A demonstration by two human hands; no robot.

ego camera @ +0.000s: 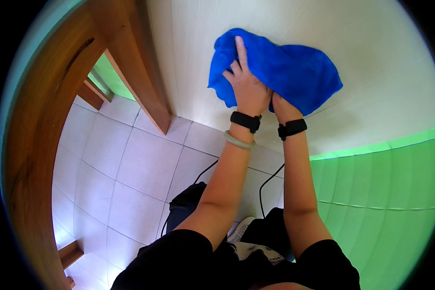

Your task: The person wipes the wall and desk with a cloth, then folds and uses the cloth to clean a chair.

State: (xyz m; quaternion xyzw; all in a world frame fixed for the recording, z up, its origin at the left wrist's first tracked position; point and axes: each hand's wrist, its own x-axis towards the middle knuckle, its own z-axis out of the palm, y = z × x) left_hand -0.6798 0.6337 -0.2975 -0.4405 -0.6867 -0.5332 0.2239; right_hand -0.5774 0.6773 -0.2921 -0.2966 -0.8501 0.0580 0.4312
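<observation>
A bright blue cloth lies against a pale wood-grain panel. My left hand rests on the cloth with several fingers stretched over it, and a fold of the fabric covers part of that hand. Close beside it, touching or nearly so, my right hand goes under the cloth; its fingers are hidden. Each wrist wears a black strap, and a pale bangle circles the left forearm.
Brown wooden framing stands at the left, with a curved-looking wooden edge nearer me. Pale floor tiles spread below. A green ribbed surface is at the right. Black cables hang near my legs, above a light shoe.
</observation>
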